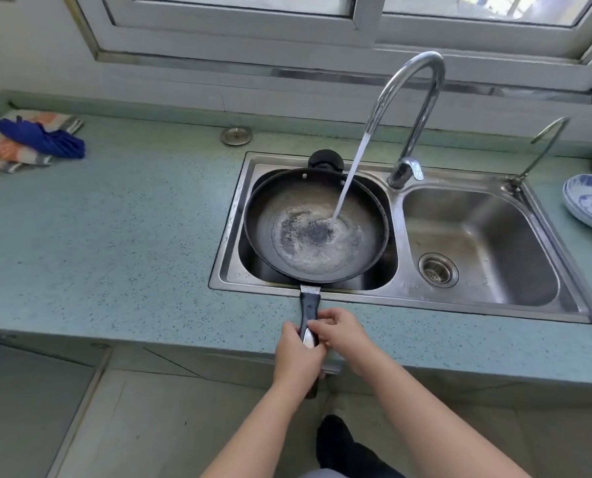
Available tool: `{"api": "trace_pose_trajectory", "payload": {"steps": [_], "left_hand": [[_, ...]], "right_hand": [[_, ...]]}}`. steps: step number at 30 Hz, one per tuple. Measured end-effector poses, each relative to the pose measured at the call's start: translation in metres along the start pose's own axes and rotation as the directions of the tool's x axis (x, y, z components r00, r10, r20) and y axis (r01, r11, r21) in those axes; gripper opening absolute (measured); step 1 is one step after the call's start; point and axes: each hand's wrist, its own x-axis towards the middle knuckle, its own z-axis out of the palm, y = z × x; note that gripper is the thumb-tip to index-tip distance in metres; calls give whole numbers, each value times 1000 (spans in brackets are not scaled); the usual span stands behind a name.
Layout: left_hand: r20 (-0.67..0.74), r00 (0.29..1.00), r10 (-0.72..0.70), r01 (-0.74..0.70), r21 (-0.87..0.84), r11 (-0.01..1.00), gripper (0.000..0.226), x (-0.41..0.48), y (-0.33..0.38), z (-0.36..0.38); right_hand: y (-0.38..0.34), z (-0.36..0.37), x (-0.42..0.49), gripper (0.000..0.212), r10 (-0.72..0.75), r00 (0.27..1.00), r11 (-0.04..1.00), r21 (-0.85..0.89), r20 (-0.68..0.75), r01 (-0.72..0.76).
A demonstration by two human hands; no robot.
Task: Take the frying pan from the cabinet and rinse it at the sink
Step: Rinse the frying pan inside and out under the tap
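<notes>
A black frying pan (317,224) sits over the left basin of the steel double sink (396,294), its long black handle reaching back over the counter's front edge. Water streams from the tall curved faucet (415,108) into the pan, pooling and foaming at its middle. My left hand (298,357) grips the handle near its end. My right hand (339,334) holds the same handle from the right side, fingers curled over it. A short black helper handle sticks out at the pan's far rim.
The right basin (477,243) has a drain strainer. A small second tap (543,146) stands at the sink's back right. A blue-and-white plate (589,203) lies on the far right counter. Folded cloths (29,139) lie far left. A round metal cap (236,135) sits behind the sink.
</notes>
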Motion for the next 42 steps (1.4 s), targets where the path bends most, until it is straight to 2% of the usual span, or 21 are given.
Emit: {"api": "trace_pose_trajectory", "payload": {"steps": [6, 11, 24, 28, 31, 35, 39, 42], "left_hand": [[68, 997, -21, 29, -122, 992, 29, 6, -10, -7], [121, 993, -1, 27, -210, 977, 24, 4, -15, -5], [71, 997, 37, -22, -213, 977, 27, -3, -10, 9], [75, 997, 12, 5, -225, 974, 23, -7, -8, 15], [113, 994, -17, 44, -244, 969, 24, -9, -6, 18], [193, 980, -38, 90, -271, 958, 24, -14, -7, 19], [272, 962, -3, 93, -319, 943, 29, -20, -7, 21], [209, 977, 41, 23, -293, 956, 34, -21, -5, 25]], "right_hand": [[0, -4, -1, 42, 17, 999, 995, 96, 41, -21], [0, -10, -3, 41, 7, 999, 999, 51, 50, -10], [7, -19, -2, 40, 20, 1000, 995, 97, 24, -22], [7, -20, -3, 31, 30, 999, 992, 121, 20, -32], [7, -19, -2, 30, 37, 999, 998, 53, 30, -38], [3, -23, 0, 17, 73, 991, 995, 59, 108, -80], [-1, -24, 2, 12, 119, 988, 986, 105, 102, -130], [-4, -16, 4, 12, 166, 983, 950, 253, 83, -182]]}}
